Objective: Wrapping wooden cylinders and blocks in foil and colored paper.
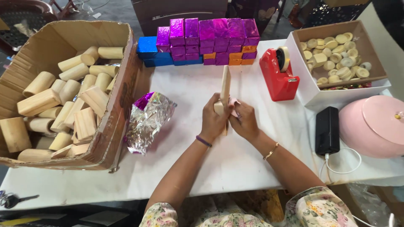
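A pale, bare wooden block (225, 86), long and flat-sided, stands upright on the white table (189, 168) just left of the red tape dispenser (278, 75). The left hand (213, 120) is clamped round its lower end, and the right hand (244, 121) is closed against the same end, pressing something pink there. One crumpled sheet of silver and magenta foil (148, 120) lies further left of the dispenser, beside one cardboard box (122, 96) heaped with more bare wooden blocks, too many to count. Behind the dispenser's left stands a row of foil-wrapped blocks (206, 40), mostly magenta, some blue and orange. To its right sit one white box (313, 94) of small wooden discs, one black power bank (327, 130) and one pink lidded bowl (372, 125).
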